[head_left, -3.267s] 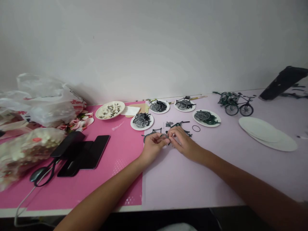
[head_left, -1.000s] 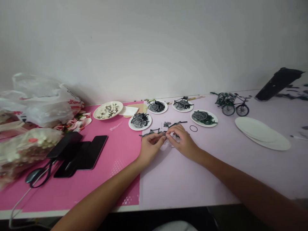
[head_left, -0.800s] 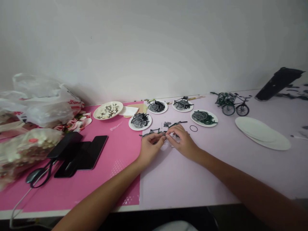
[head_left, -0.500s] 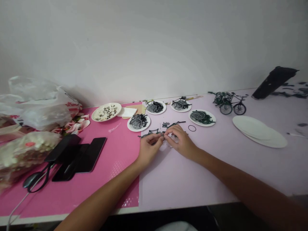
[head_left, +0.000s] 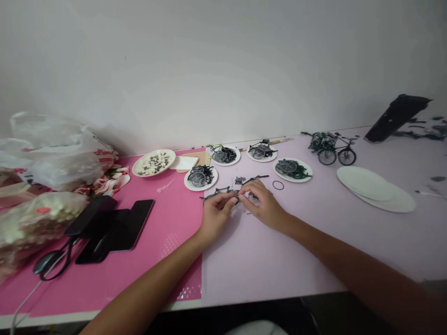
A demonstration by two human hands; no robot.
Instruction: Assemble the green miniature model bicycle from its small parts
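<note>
My left hand [head_left: 217, 211] and my right hand [head_left: 260, 202] meet fingertip to fingertip above the lilac half of the table. Both are closed in a pinch around a small dark part [head_left: 236, 196], mostly covered by my fingers; its kind cannot be made out. Just beyond them lie loose dark model-bicycle parts, among them a thin bar-like piece [head_left: 257, 178] and a small green-grey piece [head_left: 240, 180]. A thin black ring [head_left: 278, 185] rests to the right of my right hand.
Several white plates of model-bicycle parts, one a plate [head_left: 275, 170], stand behind my hands. Assembled model bicycles [head_left: 337, 150] and bare plates [head_left: 401, 204] are at right. Leftward are a bowl of small pieces [head_left: 139, 171], a phone [head_left: 141, 218], a black box [head_left: 91, 214] and plastic bags [head_left: 66, 153].
Both hands stay together at the same spot, with only slight finger movement around the small part. The view has shifted very slightly.
</note>
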